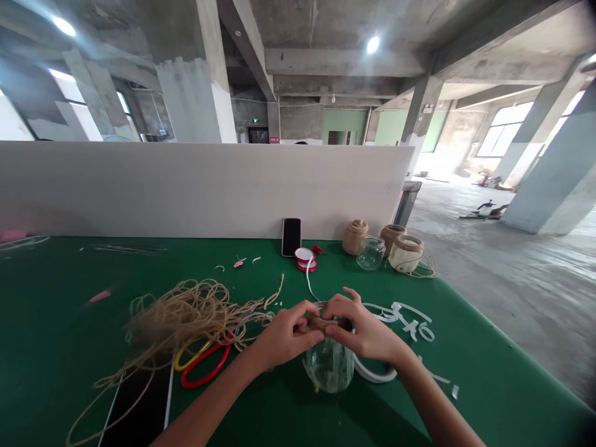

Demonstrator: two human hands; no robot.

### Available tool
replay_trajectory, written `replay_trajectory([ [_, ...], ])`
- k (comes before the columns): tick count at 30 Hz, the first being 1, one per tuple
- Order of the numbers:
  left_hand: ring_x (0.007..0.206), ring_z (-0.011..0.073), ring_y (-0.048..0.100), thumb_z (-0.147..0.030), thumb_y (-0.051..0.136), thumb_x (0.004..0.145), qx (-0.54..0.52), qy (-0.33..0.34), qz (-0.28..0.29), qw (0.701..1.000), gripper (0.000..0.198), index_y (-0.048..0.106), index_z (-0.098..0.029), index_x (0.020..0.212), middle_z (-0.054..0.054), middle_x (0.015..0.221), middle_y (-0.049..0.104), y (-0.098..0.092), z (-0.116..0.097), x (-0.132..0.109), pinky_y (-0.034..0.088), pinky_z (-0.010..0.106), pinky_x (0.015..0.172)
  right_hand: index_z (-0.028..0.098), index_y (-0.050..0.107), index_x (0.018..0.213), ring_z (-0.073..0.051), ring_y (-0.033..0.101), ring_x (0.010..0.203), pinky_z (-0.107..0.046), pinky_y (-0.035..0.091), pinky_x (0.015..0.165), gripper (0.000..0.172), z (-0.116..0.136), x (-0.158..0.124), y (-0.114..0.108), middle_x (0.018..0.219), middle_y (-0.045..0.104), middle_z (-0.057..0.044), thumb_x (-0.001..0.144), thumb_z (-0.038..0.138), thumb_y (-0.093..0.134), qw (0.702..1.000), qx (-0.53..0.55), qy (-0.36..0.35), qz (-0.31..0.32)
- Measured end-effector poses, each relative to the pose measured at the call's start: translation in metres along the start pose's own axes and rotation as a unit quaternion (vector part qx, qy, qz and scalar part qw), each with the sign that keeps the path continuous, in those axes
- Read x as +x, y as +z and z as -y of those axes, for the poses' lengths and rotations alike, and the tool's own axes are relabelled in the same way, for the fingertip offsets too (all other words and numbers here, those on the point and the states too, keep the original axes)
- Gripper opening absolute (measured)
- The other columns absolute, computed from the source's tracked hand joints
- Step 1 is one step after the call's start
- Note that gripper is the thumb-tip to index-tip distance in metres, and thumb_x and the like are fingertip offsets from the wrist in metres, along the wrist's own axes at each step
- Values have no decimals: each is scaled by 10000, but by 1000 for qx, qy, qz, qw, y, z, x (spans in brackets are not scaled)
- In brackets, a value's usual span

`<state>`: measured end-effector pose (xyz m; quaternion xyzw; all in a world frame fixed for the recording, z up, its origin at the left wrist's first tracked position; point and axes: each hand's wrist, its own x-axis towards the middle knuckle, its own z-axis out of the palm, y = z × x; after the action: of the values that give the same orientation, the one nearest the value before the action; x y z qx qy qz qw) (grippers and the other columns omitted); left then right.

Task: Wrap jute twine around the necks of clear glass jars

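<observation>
A clear glass jar [331,369] stands upright on the green table in front of me. Brown twine [321,324] goes around its neck. My left hand [291,326] pinches the twine at the left of the neck, thumb and fingers pressed together. From the right, my right hand [356,323] pinches the twine too, with one finger raised. The fingers cover much of the jar's mouth. Just left of my hands lies a loose heap of twine [186,316], partly over scissors with red and yellow handles [205,366].
Behind the jar are a ribbon spool [306,259] and a phone [291,237] leaning on the white partition [209,189]. Several jars, some twine-wrapped [355,237], stand at the back right. White tape scraps [412,326] and a white ring [377,375] lie right of the jar.
</observation>
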<state>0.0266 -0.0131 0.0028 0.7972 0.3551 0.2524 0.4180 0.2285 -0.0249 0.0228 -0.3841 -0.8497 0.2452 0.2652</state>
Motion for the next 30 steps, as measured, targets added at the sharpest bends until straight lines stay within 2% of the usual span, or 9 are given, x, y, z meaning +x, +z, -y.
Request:
replay_trajectory([
  [4, 504, 95, 331, -289, 531, 820, -8, -4, 3, 1000, 376, 428, -212, 1173, -88, 536, 311, 1, -3, 1, 231, 199, 493, 193, 545, 775, -153, 541, 829, -491, 67, 1056, 96, 2, -1, -1, 731, 536, 16, 849, 226, 494, 1000, -12, -5, -1],
  [12, 496, 89, 307, -345, 512, 834, 27, -4, 20, 999, 400, 420, -213, 1200, -85, 563, 317, -18, 11, 2, 224, 200, 496, 187, 575, 812, -162, 539, 826, -458, 132, 1056, 99, -11, -1, -8, 768, 548, 1, 847, 257, 514, 1000, 29, -1, -4],
  [17, 493, 83, 303, -376, 519, 827, 63, -11, 7, 998, 408, 434, -223, 1196, -89, 564, 326, -26, 17, 4, 215, 191, 492, 178, 574, 799, -179, 535, 831, -393, 327, 933, 157, -19, 0, -7, 810, 554, -21, 848, 314, 515, 998, 62, 3, -12],
  [19, 493, 84, 310, -389, 518, 828, 76, -11, 12, 997, 434, 428, -224, 1219, -88, 562, 330, -26, 19, 5, 218, 191, 492, 173, 587, 812, -184, 533, 837, -361, 367, 874, 181, -22, 0, -6, 826, 560, -31, 851, 332, 511, 997, 78, -2, -13],
  [25, 505, 88, 341, -415, 487, 853, 95, -4, 23, 995, 458, 411, -266, 1279, -74, 589, 370, -25, 21, 6, 230, 194, 484, 168, 610, 890, -183, 520, 868, -308, 402, 797, 203, -28, 0, -5, 907, 576, -55, 859, 338, 503, 992, 120, -31, -24],
  [30, 490, 87, 339, -446, 468, 858, 107, -5, 22, 994, 459, 425, -254, 1273, -70, 573, 365, -26, 21, 6, 217, 197, 473, 168, 613, 883, -175, 520, 852, -298, 410, 779, 210, -30, 0, -5, 887, 571, -48, 869, 336, 488, 991, 129, -31, -6],
])
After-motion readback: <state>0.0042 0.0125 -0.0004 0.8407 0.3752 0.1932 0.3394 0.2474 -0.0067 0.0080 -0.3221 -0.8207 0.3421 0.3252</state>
